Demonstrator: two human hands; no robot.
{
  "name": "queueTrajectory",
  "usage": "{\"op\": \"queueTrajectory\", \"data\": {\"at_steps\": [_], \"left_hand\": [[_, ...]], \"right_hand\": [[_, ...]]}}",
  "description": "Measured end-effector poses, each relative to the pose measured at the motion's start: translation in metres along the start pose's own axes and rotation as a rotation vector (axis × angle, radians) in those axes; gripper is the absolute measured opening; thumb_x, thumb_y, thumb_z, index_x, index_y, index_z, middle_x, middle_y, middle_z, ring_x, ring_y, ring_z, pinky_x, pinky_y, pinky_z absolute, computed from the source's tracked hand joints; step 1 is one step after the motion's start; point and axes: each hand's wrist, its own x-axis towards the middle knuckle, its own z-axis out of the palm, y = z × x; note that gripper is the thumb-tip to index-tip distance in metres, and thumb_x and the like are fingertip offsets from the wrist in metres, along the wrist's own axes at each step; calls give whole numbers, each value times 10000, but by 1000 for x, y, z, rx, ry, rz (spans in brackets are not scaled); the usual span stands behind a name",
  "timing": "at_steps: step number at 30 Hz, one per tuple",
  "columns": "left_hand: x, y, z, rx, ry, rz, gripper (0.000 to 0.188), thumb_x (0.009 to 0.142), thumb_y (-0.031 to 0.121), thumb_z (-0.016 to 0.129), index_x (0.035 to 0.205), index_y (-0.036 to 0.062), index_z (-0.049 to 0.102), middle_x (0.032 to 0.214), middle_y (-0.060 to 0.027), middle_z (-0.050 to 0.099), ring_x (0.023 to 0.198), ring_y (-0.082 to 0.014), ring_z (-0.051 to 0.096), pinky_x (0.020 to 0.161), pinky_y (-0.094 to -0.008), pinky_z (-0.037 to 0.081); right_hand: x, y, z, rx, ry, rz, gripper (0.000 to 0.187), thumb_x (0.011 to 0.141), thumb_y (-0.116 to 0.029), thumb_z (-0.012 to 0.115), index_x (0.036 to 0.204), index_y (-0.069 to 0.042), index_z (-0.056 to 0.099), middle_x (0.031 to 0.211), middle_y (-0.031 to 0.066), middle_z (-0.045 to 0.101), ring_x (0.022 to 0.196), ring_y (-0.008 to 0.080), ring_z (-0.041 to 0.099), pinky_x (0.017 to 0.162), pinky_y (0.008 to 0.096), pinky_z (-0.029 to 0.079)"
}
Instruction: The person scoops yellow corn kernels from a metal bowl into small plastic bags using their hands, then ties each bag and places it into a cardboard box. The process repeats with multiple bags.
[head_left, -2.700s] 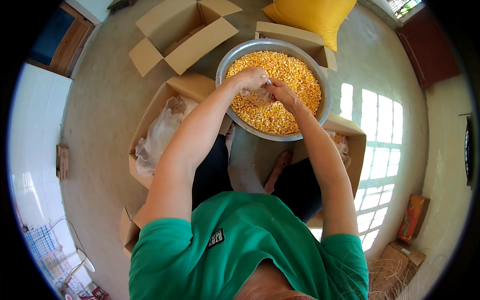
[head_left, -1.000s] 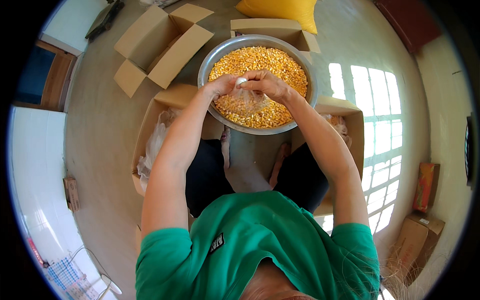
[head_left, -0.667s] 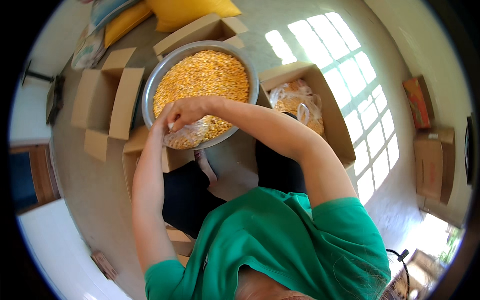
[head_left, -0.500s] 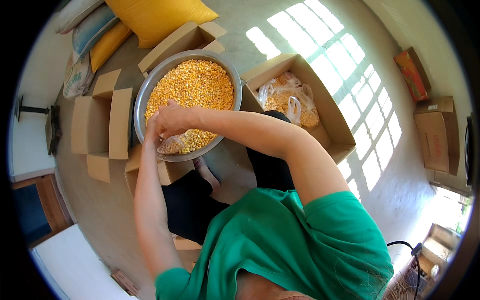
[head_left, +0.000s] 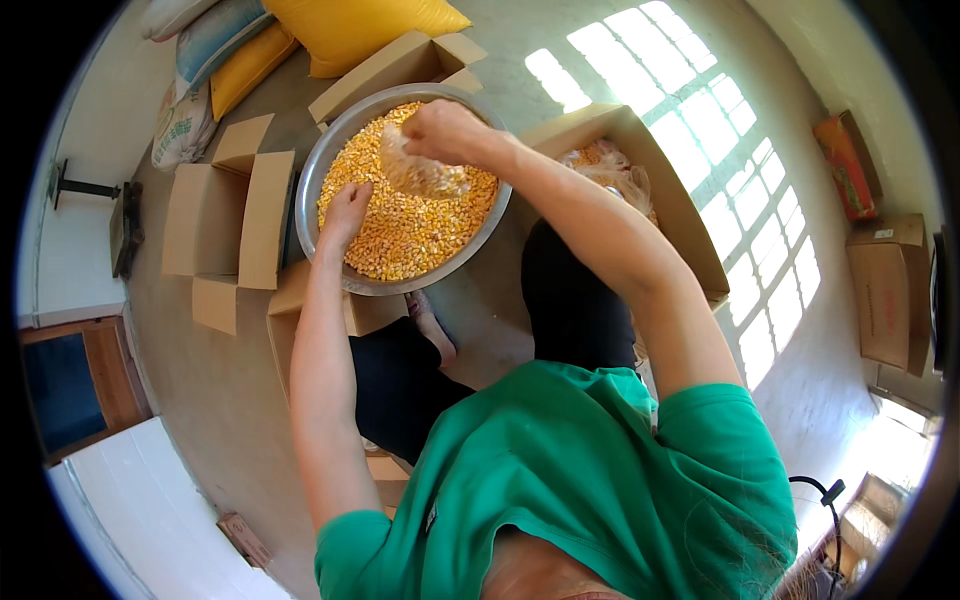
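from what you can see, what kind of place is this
Probably a storeroom or home packing room: open cardboard boxes on a bare concrete floor, stacked sacks, and a metal basin of corn kernels.

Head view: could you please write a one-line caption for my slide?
Right hand lifts a clear bag of corn kernels over a metal basin while the left hand rests in the kernels.

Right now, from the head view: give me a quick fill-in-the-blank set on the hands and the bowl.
1. The right hand holds a small clear bag above the round ____ bowl.
2. The bowl is heaped with yellow ____ kernels.
3. The left hand rests ____ the kernels.
4. The open box on the person's right is made of ____.

Missing words: metal; corn; on; cardboard
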Motion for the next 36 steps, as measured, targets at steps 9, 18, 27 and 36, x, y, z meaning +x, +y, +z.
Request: {"op": "queueTrajectory", "data": {"at_steps": [9, 18, 27, 36], "left_hand": [[-3, 10, 21, 133, -297, 154, 299, 903, 306, 593, 931, 11, 624, 796, -47, 596, 756, -137, 533, 703, -296, 445], [-16, 10, 15, 171, -425, 76, 270, 923, 284, 580, 938, 15, 593, 767, -9, 539, 714, -103, 469, 652, -274, 408], [-10, -1, 26, 171, -464, -6, 264, 922, 276, 581, 948, 15, 610, 759, 9, 542, 705, -89, 479, 646, -246, 413], [-15, -2, 33, 178, -475, 34, 228, 922, 256, 589, 936, 29, 596, 770, 9, 532, 705, -87, 473, 639, -244, 411]], "right_hand": [[-164, 43, -111, 77, 190, 433, 241, 826, -192, 647, 770, 25, 558, 639, 131, 503, 603, 217, 496, 598, 367, 424], [-379, 92, -110, -93, 260, 1028, 245, 807, -186, 626, 712, 14, 519, 675, 146, 526, 609, 254, 493, 612, 385, 420], [-467, 119, -28, -222, 403, 1154, 183, 782, -213, 665, 799, -34, 635, 762, 131, 589, 696, 265, 572, 664, 375, 458], [-482, 151, -1, -246, 286, 1198, 178, 798, -246, 638, 817, -70, 659, 847, 164, 607, 808, 344, 604, 734, 428, 480]]}}
